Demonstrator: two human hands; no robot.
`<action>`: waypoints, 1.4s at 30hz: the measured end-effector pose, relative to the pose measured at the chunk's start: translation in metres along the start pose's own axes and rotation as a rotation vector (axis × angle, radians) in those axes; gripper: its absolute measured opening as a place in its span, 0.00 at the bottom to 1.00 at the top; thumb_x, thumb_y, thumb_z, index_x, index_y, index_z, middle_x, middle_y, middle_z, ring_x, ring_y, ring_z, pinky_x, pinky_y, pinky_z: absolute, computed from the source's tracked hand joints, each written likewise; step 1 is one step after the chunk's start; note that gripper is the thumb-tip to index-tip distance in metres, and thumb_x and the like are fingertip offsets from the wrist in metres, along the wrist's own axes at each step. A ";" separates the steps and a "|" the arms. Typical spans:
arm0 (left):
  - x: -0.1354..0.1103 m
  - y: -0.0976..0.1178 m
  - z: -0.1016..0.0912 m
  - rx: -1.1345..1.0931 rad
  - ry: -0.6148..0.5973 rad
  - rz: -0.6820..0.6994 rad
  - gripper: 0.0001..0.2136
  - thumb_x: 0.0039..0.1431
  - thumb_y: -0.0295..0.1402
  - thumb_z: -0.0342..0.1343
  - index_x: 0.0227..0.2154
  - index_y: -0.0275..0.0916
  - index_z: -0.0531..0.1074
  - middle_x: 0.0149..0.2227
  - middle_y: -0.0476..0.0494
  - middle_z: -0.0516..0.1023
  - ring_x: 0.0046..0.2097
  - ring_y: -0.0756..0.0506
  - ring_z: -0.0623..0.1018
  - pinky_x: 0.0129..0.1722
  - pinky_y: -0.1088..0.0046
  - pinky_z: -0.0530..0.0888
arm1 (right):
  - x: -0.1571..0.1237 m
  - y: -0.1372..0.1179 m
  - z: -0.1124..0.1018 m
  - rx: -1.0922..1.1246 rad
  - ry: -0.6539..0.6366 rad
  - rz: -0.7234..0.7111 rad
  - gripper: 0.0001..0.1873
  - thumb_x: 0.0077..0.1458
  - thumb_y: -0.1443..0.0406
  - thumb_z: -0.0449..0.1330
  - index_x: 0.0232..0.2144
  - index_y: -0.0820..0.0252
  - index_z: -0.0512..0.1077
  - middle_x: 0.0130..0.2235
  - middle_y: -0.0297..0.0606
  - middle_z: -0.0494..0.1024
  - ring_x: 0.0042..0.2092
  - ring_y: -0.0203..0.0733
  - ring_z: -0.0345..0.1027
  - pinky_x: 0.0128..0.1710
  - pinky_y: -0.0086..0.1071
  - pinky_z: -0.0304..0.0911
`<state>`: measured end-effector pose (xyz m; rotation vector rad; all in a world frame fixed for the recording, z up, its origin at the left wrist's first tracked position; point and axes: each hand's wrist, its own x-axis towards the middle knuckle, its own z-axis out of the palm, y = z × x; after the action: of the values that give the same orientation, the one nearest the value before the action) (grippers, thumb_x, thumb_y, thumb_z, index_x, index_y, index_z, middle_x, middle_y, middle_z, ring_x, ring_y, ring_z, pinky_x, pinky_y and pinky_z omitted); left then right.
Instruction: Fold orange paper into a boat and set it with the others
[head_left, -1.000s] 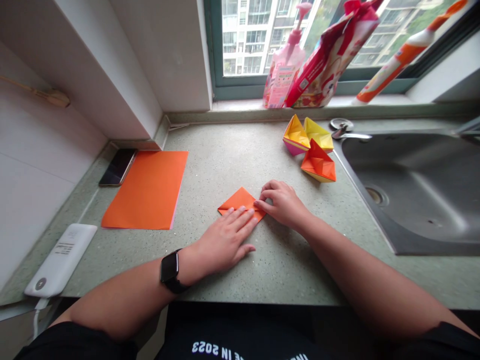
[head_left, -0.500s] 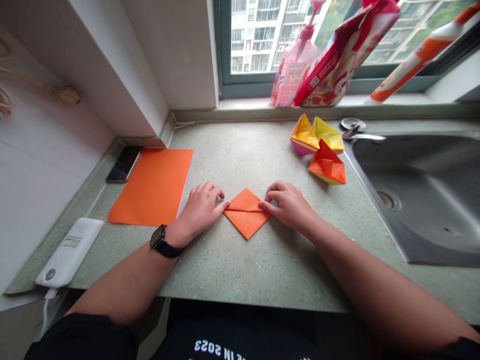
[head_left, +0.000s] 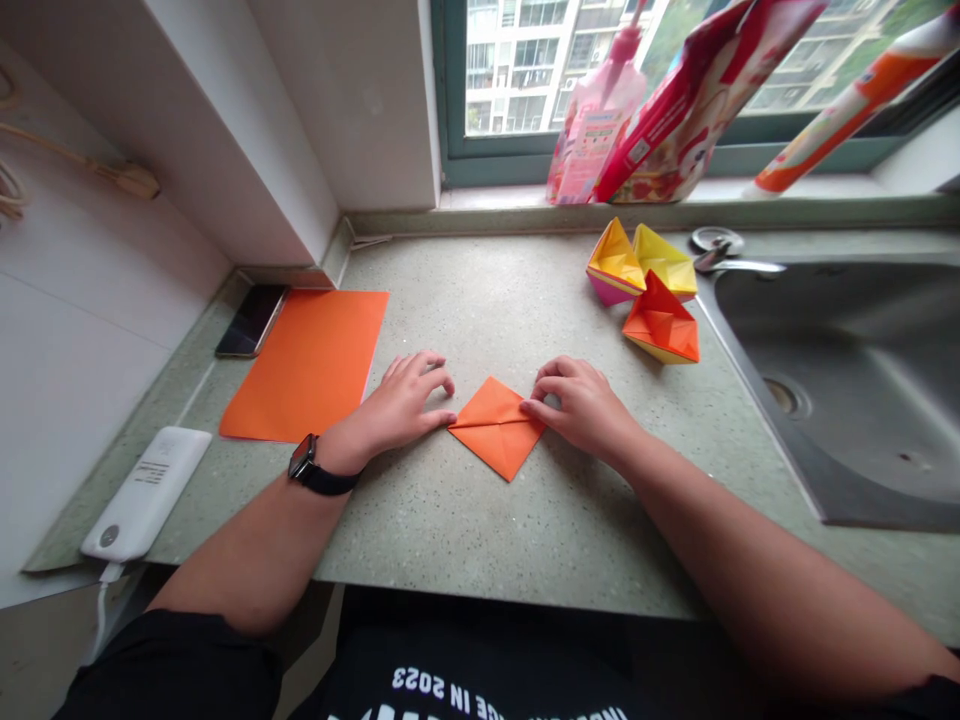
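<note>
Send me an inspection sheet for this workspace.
Surface: speckled counter, pale green.
Job's things: folded orange paper, diamond-shaped, lying flat.
Clutter: phone, orange sheet, power bank at left; three folded paper shapes at far right.
Left hand: open, at paper's left corner.
Right hand: touching paper's right corner; grip unclear.
Cables: white cable at power bank; beige cable on left wall.
Surroundings: sink right; window behind; pink pump bottle, red bag, orange-white bottle on sill.
</note>
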<state>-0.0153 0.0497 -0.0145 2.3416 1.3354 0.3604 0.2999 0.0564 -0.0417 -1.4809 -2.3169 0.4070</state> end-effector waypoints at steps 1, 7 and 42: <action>0.000 0.000 -0.001 -0.025 0.008 0.041 0.11 0.66 0.37 0.69 0.48 0.45 0.78 0.68 0.37 0.70 0.70 0.33 0.69 0.73 0.40 0.64 | 0.000 0.000 0.000 -0.001 0.000 -0.001 0.08 0.62 0.60 0.72 0.29 0.51 0.83 0.45 0.42 0.80 0.48 0.53 0.74 0.50 0.49 0.66; 0.006 -0.006 0.006 -0.077 -0.072 0.361 0.15 0.72 0.25 0.61 0.55 0.50 0.83 0.67 0.45 0.78 0.72 0.37 0.71 0.73 0.43 0.65 | -0.002 0.000 0.002 -0.005 0.026 -0.010 0.08 0.62 0.60 0.71 0.30 0.52 0.82 0.44 0.42 0.80 0.48 0.54 0.74 0.49 0.49 0.66; 0.016 0.009 0.011 -0.167 -0.054 0.434 0.09 0.73 0.31 0.61 0.51 0.44 0.83 0.58 0.41 0.84 0.60 0.39 0.80 0.67 0.52 0.71 | 0.005 0.011 0.005 -0.028 0.114 0.024 0.11 0.67 0.58 0.65 0.31 0.52 0.80 0.47 0.44 0.80 0.49 0.55 0.73 0.51 0.51 0.65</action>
<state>0.0047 0.0570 -0.0199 2.4624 0.7308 0.5110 0.3051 0.0654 -0.0499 -1.5059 -2.2265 0.2897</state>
